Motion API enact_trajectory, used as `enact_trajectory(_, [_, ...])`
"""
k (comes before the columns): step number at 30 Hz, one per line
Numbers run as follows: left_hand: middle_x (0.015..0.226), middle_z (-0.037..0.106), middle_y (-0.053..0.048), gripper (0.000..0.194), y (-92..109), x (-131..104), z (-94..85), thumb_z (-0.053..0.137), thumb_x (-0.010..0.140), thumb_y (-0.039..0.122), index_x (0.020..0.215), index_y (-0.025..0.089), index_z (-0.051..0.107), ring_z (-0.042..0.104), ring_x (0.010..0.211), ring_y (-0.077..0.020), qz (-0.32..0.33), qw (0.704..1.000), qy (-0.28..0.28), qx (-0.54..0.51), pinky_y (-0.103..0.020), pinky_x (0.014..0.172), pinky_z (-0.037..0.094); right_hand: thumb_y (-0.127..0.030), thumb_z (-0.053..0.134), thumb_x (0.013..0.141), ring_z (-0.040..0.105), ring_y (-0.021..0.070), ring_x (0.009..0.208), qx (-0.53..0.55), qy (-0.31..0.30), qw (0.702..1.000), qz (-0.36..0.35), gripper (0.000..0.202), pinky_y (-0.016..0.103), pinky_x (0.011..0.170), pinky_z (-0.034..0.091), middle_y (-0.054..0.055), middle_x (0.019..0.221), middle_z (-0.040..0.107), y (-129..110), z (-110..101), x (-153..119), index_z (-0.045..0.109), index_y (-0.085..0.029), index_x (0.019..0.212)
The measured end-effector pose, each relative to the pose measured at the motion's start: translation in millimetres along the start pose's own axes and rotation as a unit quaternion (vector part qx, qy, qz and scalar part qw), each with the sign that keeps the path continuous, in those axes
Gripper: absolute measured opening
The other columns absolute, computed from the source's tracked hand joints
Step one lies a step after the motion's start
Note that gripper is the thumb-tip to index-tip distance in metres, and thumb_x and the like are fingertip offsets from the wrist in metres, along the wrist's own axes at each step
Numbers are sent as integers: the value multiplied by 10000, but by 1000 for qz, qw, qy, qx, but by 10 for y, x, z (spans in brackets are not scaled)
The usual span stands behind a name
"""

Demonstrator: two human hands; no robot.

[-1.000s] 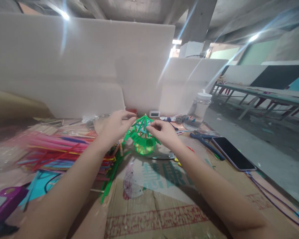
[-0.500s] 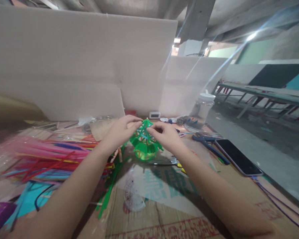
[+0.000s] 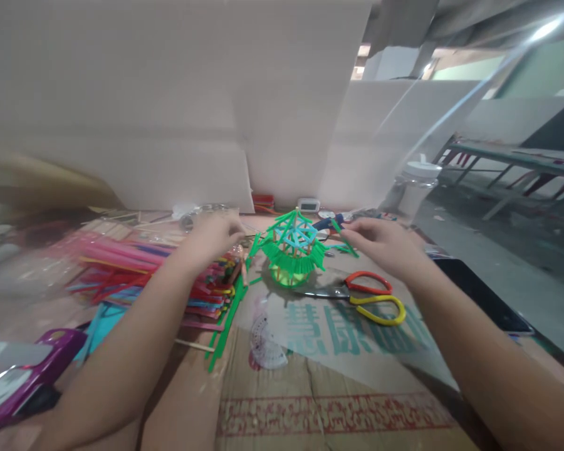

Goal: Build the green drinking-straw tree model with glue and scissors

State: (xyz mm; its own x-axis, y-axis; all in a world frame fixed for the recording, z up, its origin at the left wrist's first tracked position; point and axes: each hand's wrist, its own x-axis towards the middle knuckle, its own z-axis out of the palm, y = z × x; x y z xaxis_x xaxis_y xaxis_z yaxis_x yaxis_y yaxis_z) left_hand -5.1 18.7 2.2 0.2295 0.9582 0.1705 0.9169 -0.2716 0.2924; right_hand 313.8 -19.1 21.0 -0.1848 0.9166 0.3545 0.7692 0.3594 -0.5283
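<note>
A small pavilion-shaped model stands upright between my hands, with green fuzzy roof tiers, light-blue bars and a round yellow-green base. My right hand is to its right, thumb and fingers closed on a bent green pipe cleaner, apart from the model. To the left, my left hand hovers near the pipe cleaner pile, slightly blurred, fingers loosely curled and apart with nothing visible in them. Scissors with one red and one yellow handle lie in front of the model, blades pointing left.
A bundle of coloured pipe cleaners covers the left side, with green ones beside it. A clear protractor lies on the cardboard. A purple device, a phone, a lidded bottle and a small white display surround the work area.
Both hands have come off the model's top and moved apart to either side. A bent green pipe cleaner now shows in my right hand. The view has shifted, uncovering the scissors' handles.
</note>
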Motion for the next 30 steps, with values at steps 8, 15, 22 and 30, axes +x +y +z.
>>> enact_trajectory(8, [549, 684, -31, 245, -21, -9, 443, 545, 791, 342, 873, 236, 750, 660, 573, -221, -3, 995, -100, -12, -293, 617, 472, -419, 572, 807, 640, 208, 699, -225, -127, 963, 76, 282, 289, 602, 393, 65, 765, 735, 1055, -211, 39, 750, -202, 780])
enact_trajectory(15, [537, 681, -61, 358, -11, 7, 554, 461, 884, 448, 892, 193, 711, 669, 576, -227, -22, 994, -104, 37, -292, 617, 462, -517, 509, 846, 647, 226, 750, -214, -118, 965, 92, 387, 298, 610, 409, 78, 842, 743, 990, -230, 70, 734, -204, 886])
enact_trajectory(22, [824, 742, -168, 192, -35, 70, 686, 631, 755, 352, 750, 180, 716, 682, 938, -335, -46, 992, -56, 101, -352, 777, 463, -535, 524, 828, 657, 234, 750, -186, -93, 975, 77, 405, 305, 617, 421, 73, 816, 743, 809, -196, 44, 741, -194, 854])
enact_trajectory(30, [519, 636, -52, 226, -94, 75, 528, 550, 768, 360, 653, 201, 661, 643, 625, -237, -62, 998, -21, -10, -293, 619, 444, -497, 532, 847, 657, 227, 772, -203, -91, 971, 88, 352, 303, 630, 408, 60, 842, 741, 765, -189, 33, 742, -216, 875])
